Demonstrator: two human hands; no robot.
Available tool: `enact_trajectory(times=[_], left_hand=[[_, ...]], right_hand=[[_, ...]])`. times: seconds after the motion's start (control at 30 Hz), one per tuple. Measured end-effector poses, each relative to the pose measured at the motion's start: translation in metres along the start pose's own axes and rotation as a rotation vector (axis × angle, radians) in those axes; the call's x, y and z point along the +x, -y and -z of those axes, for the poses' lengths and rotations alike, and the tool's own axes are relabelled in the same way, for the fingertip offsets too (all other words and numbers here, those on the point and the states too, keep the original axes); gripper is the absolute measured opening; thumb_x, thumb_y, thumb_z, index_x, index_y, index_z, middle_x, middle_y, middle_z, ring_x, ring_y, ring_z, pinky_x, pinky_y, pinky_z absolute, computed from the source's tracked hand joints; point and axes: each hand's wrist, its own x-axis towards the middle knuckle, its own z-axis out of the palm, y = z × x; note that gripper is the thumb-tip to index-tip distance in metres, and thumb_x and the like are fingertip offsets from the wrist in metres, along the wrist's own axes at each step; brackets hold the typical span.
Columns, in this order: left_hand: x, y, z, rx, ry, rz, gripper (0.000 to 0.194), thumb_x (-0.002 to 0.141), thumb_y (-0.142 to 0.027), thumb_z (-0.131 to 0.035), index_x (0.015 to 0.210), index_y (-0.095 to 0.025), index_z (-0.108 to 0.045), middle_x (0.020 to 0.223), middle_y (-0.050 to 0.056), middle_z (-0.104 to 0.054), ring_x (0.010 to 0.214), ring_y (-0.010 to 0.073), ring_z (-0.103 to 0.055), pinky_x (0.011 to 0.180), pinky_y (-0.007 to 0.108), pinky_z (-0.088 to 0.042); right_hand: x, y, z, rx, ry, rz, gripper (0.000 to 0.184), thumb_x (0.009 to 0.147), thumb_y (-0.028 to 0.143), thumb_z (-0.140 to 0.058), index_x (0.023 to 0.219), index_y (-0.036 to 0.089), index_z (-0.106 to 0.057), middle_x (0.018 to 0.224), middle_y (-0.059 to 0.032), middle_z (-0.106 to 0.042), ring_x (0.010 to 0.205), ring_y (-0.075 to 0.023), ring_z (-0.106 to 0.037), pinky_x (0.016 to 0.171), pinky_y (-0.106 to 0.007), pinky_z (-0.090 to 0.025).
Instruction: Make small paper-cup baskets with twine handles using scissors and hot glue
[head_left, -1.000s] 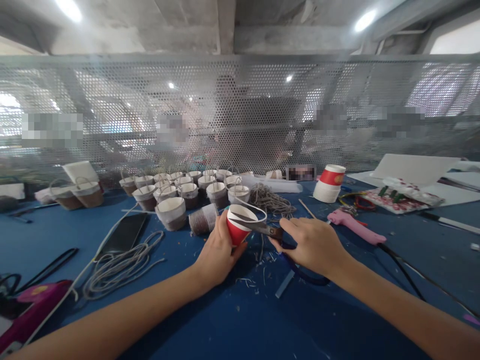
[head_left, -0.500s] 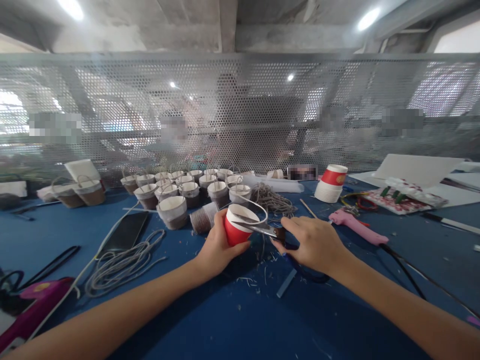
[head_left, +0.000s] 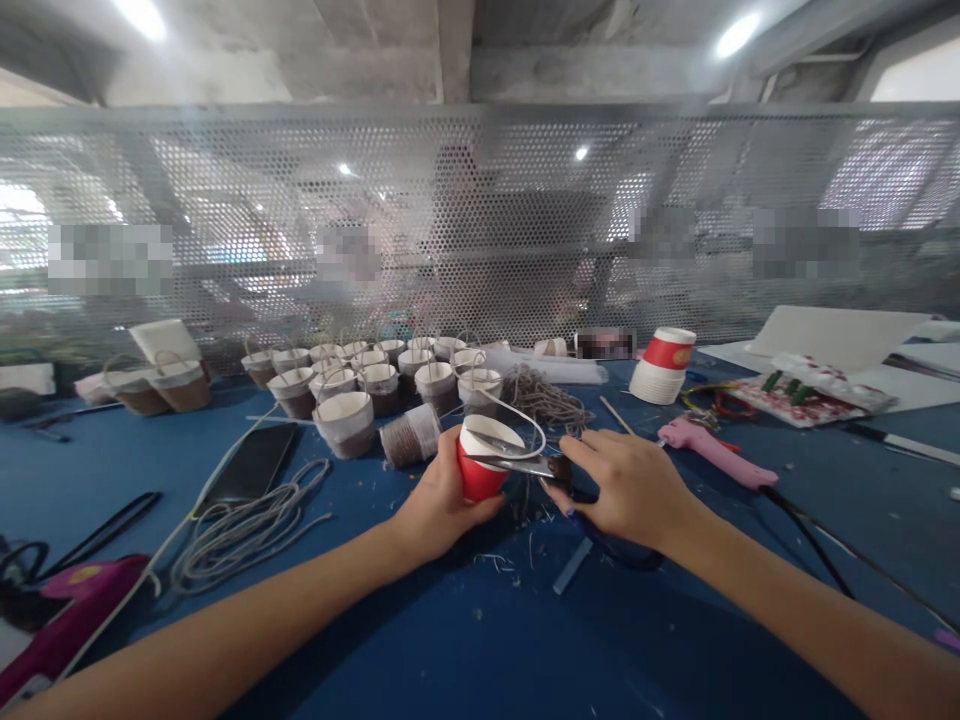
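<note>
My left hand [head_left: 444, 500] is closed around a red and white paper cup [head_left: 480, 478], tilted with its mouth up and toward the right. A pair of scissors [head_left: 536, 466] is in my right hand [head_left: 626, 490], its fingers in the dark blue handles. The blades are spread at the cup's rim, one inside the mouth and one across the outside. From the rim a thin white strip [head_left: 541, 425] curls away, partly cut off the cup. Just behind my left hand a cord-wrapped cup [head_left: 411, 436] lies on its side.
Several wrapped cups with handles [head_left: 379, 385] stand at the back left, beside a heap of grey cord [head_left: 544, 400]. A stack of paper cups [head_left: 660, 368], a pink glue gun [head_left: 716, 455], a black phone [head_left: 251, 465] and coiled cord [head_left: 251, 530] lie on the blue table [head_left: 480, 650].
My left hand and the cup have shifted slightly right and turned. The scissor blades now sit lower across the cup's side, and the white strip has swung right with the cup.
</note>
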Motion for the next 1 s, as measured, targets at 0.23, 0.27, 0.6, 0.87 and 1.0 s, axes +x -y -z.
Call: enact_trajectory(times=[0.23, 0.27, 0.6, 0.87, 1.0], left_hand=[[0.0011, 0.002, -0.0015, 0.042, -0.062, -0.015, 0.072, 0.069, -0.026, -0.067, 0.125, -0.021, -0.021, 0.111, 0.011, -0.052, 0.098, 0.0234, -0.056, 0.085, 0.044, -0.049], [0.0012, 0.0018, -0.0017, 0.052, -0.074, -0.014, 0.072, 0.069, -0.026, -0.067, 0.125, -0.021, -0.021, 0.111, 0.011, -0.052, 0.098, 0.0233, -0.056, 0.085, 0.044, -0.049], [0.0021, 0.0027, -0.0032, 0.126, -0.143, 0.041, 0.07, 0.07, -0.032, -0.066, 0.124, -0.021, -0.022, 0.111, 0.011, -0.052, 0.098, 0.0241, -0.056, 0.084, 0.044, -0.049], [0.0001, 0.002, -0.0032, 0.159, -0.184, 0.028, 0.071, 0.071, -0.031, -0.065, 0.127, -0.019, -0.022, 0.111, 0.012, -0.053, 0.098, 0.0249, -0.057, 0.085, 0.043, -0.05], [-0.0005, 0.0029, -0.0036, 0.202, -0.18, 0.005, 0.073, 0.071, -0.031, -0.065, 0.128, -0.019, -0.021, 0.114, 0.013, -0.053, 0.102, 0.0258, -0.057, 0.086, 0.045, -0.049]], right_hand=[[0.0012, -0.0016, 0.0002, 0.022, -0.025, 0.025, 0.027, 0.079, 0.042, -0.046, 0.073, 0.018, -0.056, 0.06, -0.0016, -0.057, 0.057, -0.0138, -0.052, 0.053, -0.026, -0.029], [0.0012, -0.0013, 0.0, 0.025, -0.025, 0.022, 0.028, 0.08, 0.042, -0.046, 0.072, 0.018, -0.056, 0.06, -0.0015, -0.057, 0.056, -0.0136, -0.052, 0.053, -0.026, -0.029], [0.0014, 0.001, 0.0012, 0.032, 0.009, -0.022, 0.029, 0.081, 0.042, -0.045, 0.069, 0.018, -0.056, 0.057, -0.0011, -0.059, 0.052, -0.0124, -0.053, 0.05, -0.026, -0.026], [0.0002, -0.0002, 0.0, 0.016, -0.014, -0.023, 0.029, 0.081, 0.044, -0.046, 0.071, 0.018, -0.055, 0.057, 0.0, -0.058, 0.053, -0.0133, -0.054, 0.05, -0.025, -0.027], [-0.0001, 0.001, -0.0014, -0.009, 0.019, -0.049, 0.029, 0.08, 0.045, -0.046, 0.077, 0.019, -0.057, 0.062, -0.0016, -0.06, 0.058, -0.0157, -0.056, 0.052, -0.026, -0.028]])
